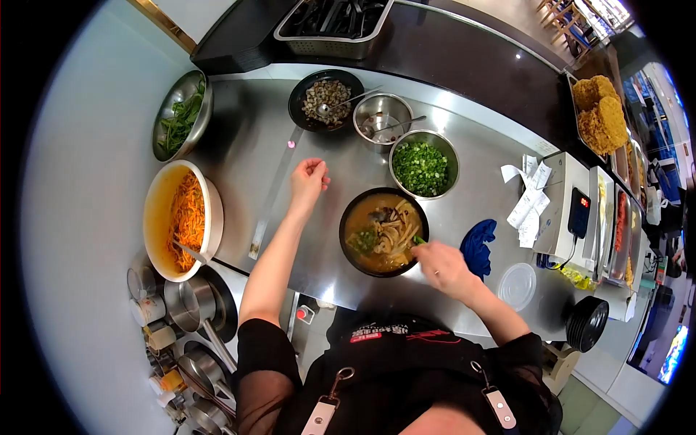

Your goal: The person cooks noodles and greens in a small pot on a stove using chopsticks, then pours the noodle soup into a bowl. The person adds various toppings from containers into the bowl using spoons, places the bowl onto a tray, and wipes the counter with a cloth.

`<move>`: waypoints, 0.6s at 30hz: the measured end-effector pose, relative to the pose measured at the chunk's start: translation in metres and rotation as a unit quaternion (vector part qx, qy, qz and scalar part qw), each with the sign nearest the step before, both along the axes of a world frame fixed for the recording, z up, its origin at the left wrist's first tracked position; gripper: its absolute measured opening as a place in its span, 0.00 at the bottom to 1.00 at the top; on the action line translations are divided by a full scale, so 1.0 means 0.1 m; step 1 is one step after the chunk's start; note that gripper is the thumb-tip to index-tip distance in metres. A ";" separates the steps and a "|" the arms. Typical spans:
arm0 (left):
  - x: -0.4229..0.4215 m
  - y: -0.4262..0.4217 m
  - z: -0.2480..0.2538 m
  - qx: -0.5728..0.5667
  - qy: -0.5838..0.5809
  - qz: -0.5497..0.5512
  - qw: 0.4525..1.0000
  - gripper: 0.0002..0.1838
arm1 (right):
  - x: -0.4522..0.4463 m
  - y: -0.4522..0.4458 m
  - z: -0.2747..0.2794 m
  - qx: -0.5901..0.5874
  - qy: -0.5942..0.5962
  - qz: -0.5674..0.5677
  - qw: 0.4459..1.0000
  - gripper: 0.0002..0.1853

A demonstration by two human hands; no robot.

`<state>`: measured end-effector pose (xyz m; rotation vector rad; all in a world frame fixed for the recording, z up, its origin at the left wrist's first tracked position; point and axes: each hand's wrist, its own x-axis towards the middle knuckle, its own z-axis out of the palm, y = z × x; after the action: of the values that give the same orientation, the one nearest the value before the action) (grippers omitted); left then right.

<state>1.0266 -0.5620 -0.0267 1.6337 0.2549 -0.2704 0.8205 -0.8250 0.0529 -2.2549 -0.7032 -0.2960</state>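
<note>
A black bowl (pixel 385 271) of brown soup with pale mushroom-like strips and a patch of chopped green stands in front of me. Over its right rim, my right hand (pixel 444 270) pinches a small bit of chopped scallion (pixel 418 240). My left hand (pixel 309 180) hovers to the left of the bowl, its fingers curled together with nothing visible in them. A steel bowl of chopped scallions (pixel 423 168) sits just behind the soup. Beside it are a steel pot (pixel 382 119) with a spoon and a black bowl of small brown pieces (pixel 326 101).
At left stand a white tub of shredded carrot (pixel 187 210) and a steel bowl of green leaves (pixel 183 116). To the right lie a blue cloth (pixel 478 248), a clear lid (pixel 518 286), stacked black bowls (pixel 586 324) and a printer with paper slips (pixel 531 203). Pans (pixel 190 301) crowd the lower left.
</note>
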 end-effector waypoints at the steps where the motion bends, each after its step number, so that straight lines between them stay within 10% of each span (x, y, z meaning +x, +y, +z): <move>1: 0.03 -0.03 0.01 0.005 0.000 -0.006 1.000 0.11 | 0.04 -0.05 -0.02 0.023 -0.030 -0.057 0.998 0.10; 9: 0.45 -0.49 -0.29 -0.022 -0.023 -0.038 0.999 0.13 | 0.95 -0.81 -0.26 0.280 0.253 -0.361 0.853 0.13; 11: 0.54 -0.64 -0.31 -0.033 -0.014 -0.030 0.999 0.14 | 1.19 -0.80 -0.18 -0.062 -0.138 -0.480 0.864 0.21; 18: 0.79 -0.93 -0.31 -0.094 0.013 -0.019 0.995 0.13 | 2.25 -0.45 -0.24 -0.165 0.120 -0.366 0.908 0.21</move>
<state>1.1058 -0.6545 -0.0578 1.4502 0.2120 -0.3352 1.0459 -0.8702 0.0293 -2.7490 0.2768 -0.2531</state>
